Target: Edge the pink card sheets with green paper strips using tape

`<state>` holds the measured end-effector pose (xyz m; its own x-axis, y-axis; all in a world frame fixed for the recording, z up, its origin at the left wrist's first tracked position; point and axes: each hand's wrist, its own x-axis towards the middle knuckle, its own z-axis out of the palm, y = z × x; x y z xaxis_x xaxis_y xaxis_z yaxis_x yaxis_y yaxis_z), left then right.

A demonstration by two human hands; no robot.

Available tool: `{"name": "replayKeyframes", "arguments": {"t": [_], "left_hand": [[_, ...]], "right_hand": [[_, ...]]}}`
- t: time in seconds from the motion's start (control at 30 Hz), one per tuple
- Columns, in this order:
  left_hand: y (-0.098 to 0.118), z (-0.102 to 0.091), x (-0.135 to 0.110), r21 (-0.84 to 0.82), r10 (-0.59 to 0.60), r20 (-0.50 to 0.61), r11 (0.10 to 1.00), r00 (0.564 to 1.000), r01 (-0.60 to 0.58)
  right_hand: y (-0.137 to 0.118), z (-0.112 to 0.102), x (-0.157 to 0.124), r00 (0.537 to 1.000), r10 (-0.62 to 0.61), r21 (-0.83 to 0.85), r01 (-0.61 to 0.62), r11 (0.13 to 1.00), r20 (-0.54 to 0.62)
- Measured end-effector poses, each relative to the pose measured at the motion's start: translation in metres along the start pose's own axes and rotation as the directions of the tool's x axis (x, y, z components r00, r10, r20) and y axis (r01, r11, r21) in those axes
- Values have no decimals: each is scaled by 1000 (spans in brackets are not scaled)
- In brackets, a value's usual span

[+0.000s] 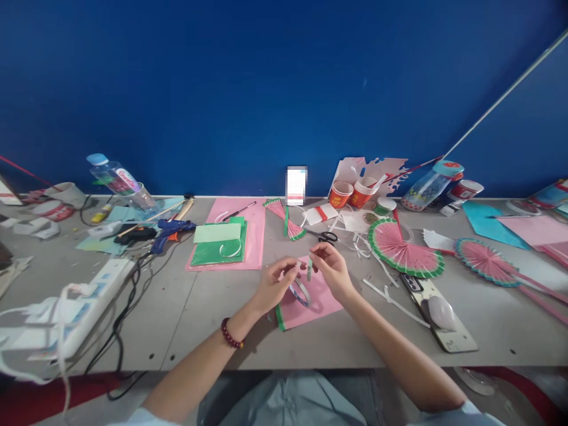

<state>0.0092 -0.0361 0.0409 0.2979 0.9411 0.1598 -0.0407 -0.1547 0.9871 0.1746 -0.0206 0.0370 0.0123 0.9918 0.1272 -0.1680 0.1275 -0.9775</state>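
"What could go wrong?"

"The pale green strip could curl or drop, I'd guess, if the right hand loosens its pinch. A careless tug might also crease it."

"Where is it?"

"Hanging below the right fingers, thumb and forefinger closed on its top, above the pink paper."

"And the left hand?"

"Fingers nearly together, just beside the strip. The tape roll is right underneath; I can't tell whether they grip it."
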Motion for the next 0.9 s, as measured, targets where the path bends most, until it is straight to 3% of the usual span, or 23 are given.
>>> {"name": "replayKeyframes", "arguments": {"t": [0.23, 0.43, 0.6, 0.9], "left_hand": [[6, 1, -1, -25, -17, 1, 1000, 1000, 17], [-5, -6, 0, 39, -64, -3, 997, 998, 64], [-10, -9, 2, -27, -74, 14, 997, 997, 74], [-1, -11, 4, -84, -73, 35, 994, 997, 76]], "right_hand": [[3, 3, -5, 999, -15, -68, 18, 997, 44], [7, 0, -2, 999, -7, -58, 10, 998, 51], [7, 1, -3, 999, 8, -62, -5, 998, 46], [10, -1, 2, 994, 35, -56, -41, 998, -99]]}}
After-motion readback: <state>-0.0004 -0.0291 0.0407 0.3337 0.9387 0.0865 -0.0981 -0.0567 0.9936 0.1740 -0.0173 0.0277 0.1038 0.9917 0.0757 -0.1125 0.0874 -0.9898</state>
